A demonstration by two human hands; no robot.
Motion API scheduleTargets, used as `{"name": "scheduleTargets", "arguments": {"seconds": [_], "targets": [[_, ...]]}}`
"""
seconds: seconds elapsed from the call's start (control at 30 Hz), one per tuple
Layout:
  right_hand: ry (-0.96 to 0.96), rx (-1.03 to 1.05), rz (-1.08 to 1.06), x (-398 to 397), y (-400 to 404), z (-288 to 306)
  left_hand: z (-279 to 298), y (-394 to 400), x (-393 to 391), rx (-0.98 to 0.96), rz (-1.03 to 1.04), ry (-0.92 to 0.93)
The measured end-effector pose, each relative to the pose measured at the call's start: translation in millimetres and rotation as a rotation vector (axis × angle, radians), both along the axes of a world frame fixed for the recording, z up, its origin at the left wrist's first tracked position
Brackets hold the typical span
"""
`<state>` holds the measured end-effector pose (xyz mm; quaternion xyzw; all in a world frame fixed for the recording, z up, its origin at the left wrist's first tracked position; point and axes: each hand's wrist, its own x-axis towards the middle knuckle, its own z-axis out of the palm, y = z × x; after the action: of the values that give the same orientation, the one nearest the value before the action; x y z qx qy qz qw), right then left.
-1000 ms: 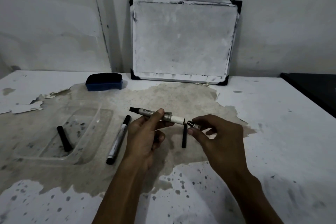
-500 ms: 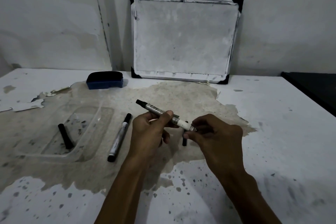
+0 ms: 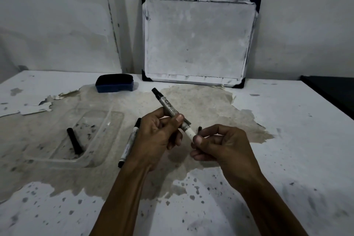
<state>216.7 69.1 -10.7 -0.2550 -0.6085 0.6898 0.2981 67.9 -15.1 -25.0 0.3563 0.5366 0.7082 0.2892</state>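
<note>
The left hand (image 3: 157, 136) grips a marker (image 3: 168, 105) round the middle of its barrel, thumb across the front, so that the dark end tilts up and away from both hands. The right hand (image 3: 224, 145) pinches the marker's white lower end between thumb and curled fingers. Just beyond the right hand's fingers, a small black piece (image 3: 199, 128) peeks out, mostly hidden. Just left of the left hand, a second marker (image 3: 130, 143) lies on the counter (image 3: 287, 120); further left, a clear tray (image 3: 107, 120) holds a black cap (image 3: 74, 141).
</note>
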Motion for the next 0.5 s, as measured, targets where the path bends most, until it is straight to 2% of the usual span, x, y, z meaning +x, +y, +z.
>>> {"name": "scheduleTargets", "arguments": {"seconds": [0.1,0.17,0.3,0.4,0.5], "targets": [[-0.046,-0.064,0.096,-1,-1,1,-1,-1,-1,-0.023,-0.002,0.016],[-0.110,-0.006,0.119,-2,-2,2,-3,1,1,-0.044,0.041,0.036],[-0.258,0.363,-0.002,-3,-6,0,-7,8,12,-0.102,0.086,0.149],[-0.321,0.497,-0.084,-2,-3,-3,-8,11,19,-0.138,0.114,0.204],[-0.500,0.678,-0.288,1,8,-9,-8,8,19,-0.169,0.165,0.247]]}}
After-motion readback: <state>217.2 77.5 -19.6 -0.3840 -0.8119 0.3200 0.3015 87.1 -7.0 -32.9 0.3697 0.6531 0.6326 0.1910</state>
